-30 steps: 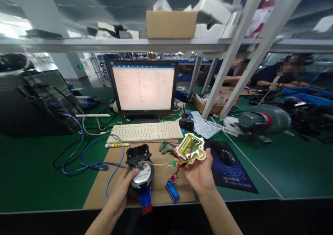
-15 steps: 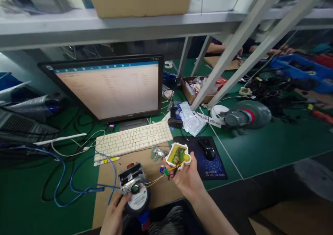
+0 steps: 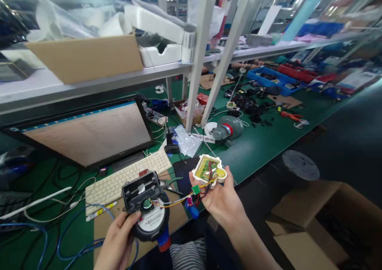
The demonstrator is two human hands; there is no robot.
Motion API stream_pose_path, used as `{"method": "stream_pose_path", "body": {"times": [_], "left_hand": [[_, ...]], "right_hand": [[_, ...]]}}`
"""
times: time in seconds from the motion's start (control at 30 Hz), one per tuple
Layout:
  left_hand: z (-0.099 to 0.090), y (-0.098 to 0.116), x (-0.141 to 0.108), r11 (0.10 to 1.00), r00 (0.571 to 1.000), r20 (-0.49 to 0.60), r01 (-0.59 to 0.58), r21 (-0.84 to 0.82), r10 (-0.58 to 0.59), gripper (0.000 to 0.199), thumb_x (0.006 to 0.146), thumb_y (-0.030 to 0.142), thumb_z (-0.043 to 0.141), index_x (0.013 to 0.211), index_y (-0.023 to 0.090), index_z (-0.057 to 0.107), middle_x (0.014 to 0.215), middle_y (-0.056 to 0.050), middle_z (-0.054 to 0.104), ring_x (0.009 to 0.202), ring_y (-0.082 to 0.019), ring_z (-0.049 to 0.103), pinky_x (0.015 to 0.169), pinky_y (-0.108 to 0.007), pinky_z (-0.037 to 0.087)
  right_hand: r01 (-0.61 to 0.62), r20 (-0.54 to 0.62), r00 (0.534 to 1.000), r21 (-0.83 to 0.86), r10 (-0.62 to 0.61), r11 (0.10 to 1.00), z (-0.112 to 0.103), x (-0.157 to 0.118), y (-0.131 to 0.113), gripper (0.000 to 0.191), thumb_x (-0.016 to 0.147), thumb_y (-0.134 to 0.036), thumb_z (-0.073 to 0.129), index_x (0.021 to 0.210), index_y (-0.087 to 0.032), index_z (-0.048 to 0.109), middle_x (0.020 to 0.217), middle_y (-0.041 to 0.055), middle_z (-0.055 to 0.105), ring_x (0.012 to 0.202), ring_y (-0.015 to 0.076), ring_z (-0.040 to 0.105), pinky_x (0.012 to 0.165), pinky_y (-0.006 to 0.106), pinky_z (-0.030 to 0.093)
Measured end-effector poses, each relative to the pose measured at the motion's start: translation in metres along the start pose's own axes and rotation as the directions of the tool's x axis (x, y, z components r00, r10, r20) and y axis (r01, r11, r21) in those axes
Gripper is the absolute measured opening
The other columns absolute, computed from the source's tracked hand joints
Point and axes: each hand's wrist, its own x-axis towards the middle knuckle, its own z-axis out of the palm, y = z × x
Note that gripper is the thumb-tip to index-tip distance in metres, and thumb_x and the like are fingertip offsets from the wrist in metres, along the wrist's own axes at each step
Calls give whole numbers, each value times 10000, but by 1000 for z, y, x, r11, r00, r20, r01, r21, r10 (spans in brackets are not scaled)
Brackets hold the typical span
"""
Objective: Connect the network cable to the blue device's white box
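I see a monitor (image 3: 86,132) at nine o'clock on the green bench (image 3: 262,144), a white keyboard (image 3: 125,180) just below it, a cardboard box (image 3: 313,226) at four o'clock.

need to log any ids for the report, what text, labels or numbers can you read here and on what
Nothing can be read for certain.
Meter in the left hand: printing on the white dial face, too small and blurred.
Monitor: rows of text on the screen, blurred.
White module in the right hand: no legible marking on its board.
Tape strip by the shelf post: dark print, too small.
Cardboard box on the shelf: no text visible.
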Motion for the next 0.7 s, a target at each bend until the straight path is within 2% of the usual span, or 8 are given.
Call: {"method": "stream_pose_path", "body": {"times": [0.1, 0.2, 0.3, 0.37, 0.53, 0.63, 0.7], "left_hand": [[38, -10, -14, 998, 998, 43, -45, 46, 43, 529, 320, 425, 895, 691, 121, 673, 734, -41, 656, 716, -171, 578, 580, -175, 462], [82, -29, -29, 996, 991, 132, -39, 85, 28, 542, 342, 432, 894, 731, 119, 683, 720, -38, 649, 728, -173, 576, 595, -177, 459], [130, -51, -43, 992, 978, 207, -20, 121, -6, 507, 359, 432, 890, 694, 123, 669, 682, -26, 630, 661, -150, 544, 556, -182, 447], [164, -65, -51, 992, 972, 236, -27, 125, -3, 484, 357, 427, 890, 654, 131, 647, 662, -13, 614, 644, -140, 525, 538, -180, 441], [253, -91, -73, 989, 949, 315, -28, 147, -20, 411, 424, 358, 857, 696, 129, 651, 667, -8, 620, 623, -134, 540, 575, -194, 463], [301, -102, -79, 979, 932, 356, -4, 204, -70, 391, 482, 304, 811, 799, 134, 658, 743, -40, 664, 645, -177, 598, 569, -229, 468], [329, -109, -77, 971, 920, 382, 0, 237, -93, 381, 487, 293, 799, 801, 132, 656, 754, -57, 673, 668, -206, 621, 566, -243, 467]], "right_hand": [[2, 57, 998, 42, -5, 999, -18, -19, -39, 548, 871, -578, 342, 1112, -143, 571, 1000, 177, 644, 916, 241, 640, 509, 243, 511], [35, 105, 993, 84, -44, 996, -43, -38, -87, 531, 864, -569, 375, 1117, -147, 572, 1056, 177, 630, 954, 256, 631, 586, 287, 545], [107, 92, 989, 117, -118, 987, -66, -59, -137, 505, 860, -561, 394, 1076, -149, 591, 1067, 154, 634, 992, 269, 619, 667, 327, 560], [154, 86, 982, 126, -165, 980, -80, -73, -170, 510, 864, -563, 381, 1069, -145, 590, 1060, 151, 638, 983, 266, 625, 647, 316, 562], [315, 49, 944, 155, -326, 936, -107, -103, -244, 504, 881, -547, 347, 1162, -172, 531, 1003, 144, 654, 904, 252, 655, 602, 309, 564], [366, 17, 927, 187, -376, 912, -116, -110, -282, 506, 885, -534, 348, 1206, -171, 491, 951, 153, 662, 786, 235, 674, 568, 307, 560], [393, 10, 915, 202, -403, 897, -119, -110, -306, 515, 886, -528, 353, 1217, -155, 481, 921, 165, 664, 706, 219, 674, 549, 298, 555]]}}
